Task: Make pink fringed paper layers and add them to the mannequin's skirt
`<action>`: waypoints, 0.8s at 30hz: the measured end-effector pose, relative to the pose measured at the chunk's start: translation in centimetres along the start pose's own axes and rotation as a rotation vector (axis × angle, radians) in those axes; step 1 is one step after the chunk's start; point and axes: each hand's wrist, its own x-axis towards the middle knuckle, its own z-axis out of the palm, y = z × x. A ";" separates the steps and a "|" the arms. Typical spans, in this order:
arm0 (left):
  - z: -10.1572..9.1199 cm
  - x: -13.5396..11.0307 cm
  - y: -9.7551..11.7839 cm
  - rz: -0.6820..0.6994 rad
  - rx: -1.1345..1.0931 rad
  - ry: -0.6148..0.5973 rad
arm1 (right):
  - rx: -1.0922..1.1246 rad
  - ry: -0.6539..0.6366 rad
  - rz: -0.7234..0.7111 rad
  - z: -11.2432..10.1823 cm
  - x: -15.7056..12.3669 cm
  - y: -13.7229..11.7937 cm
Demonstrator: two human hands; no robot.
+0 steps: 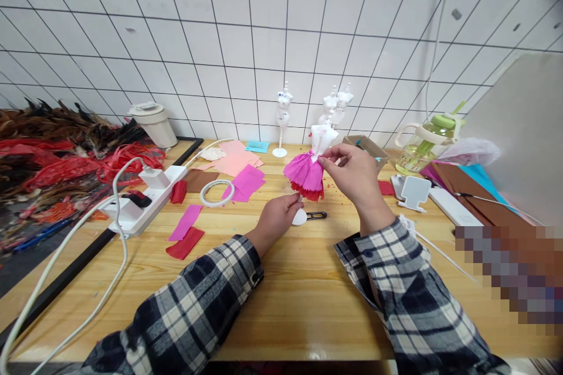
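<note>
A small white mannequin (323,139) wears a pleated magenta paper skirt (304,171) with a ragged red lower layer (314,193). It is tilted, held off the table between my hands. My left hand (277,217) is closed under the skirt, pinching the mannequin's stand just above its round white base (299,218). At the waist, my right hand (354,173) pinches the upper edge of the magenta skirt between thumb and fingers. On the table behind the base lies a black-handled cutter or clip (317,215); its exact kind is unclear.
Left are a tape roll (217,193), magenta sheets (247,181), red paper (185,244) and a power strip (149,202). More mannequins (282,114) stand along the tiled wall, near a cardboard box (367,149). A bottle (424,140) and phone stand (414,193) are right.
</note>
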 end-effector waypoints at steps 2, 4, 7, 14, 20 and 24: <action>0.0 0.0 0.0 -0.002 -0.008 -0.005 | 0.008 -0.007 0.020 0.1 0.1 0.1; -0.1 0.0 0.0 0.002 -0.016 -0.004 | 0.079 -0.035 0.069 0.2 0.2 0.3; -0.1 0.1 -0.1 0.004 -0.009 0.000 | 0.312 -0.100 0.209 0.3 0.4 0.6; -0.2 0.1 0.1 0.010 -0.022 -0.011 | 0.714 -0.412 0.462 -0.5 0.6 1.1; -0.4 -0.1 0.3 0.042 -0.021 -0.006 | 0.751 -0.391 0.453 -0.2 0.7 1.4; -0.2 -0.1 0.4 0.041 -0.123 -0.032 | 0.596 -0.264 0.331 0.4 0.6 1.5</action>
